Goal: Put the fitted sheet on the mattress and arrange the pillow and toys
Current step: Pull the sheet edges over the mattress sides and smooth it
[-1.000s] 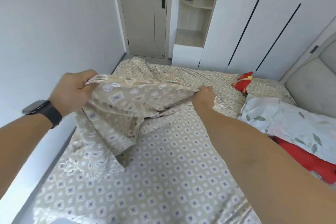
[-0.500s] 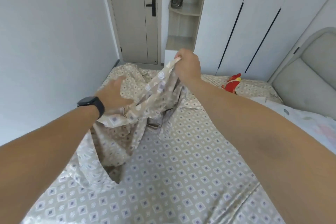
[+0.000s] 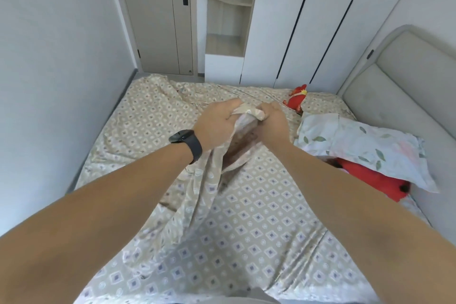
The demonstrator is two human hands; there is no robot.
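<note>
Both hands are gripping one bunched fold of the fitted sheet (image 3: 187, 116), lifted above the middle of the bed. The left hand (image 3: 217, 123) and right hand (image 3: 272, 122) are curling tightly around it side by side, the fold trailing down toward the near side. One pillow (image 3: 365, 145) is lying at right, covering one red toy (image 3: 370, 180); a second red toy (image 3: 296, 100) is sitting at the far right.

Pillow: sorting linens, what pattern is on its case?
Pillow: white case with green leaves and faint pink blooms; head view.
</note>
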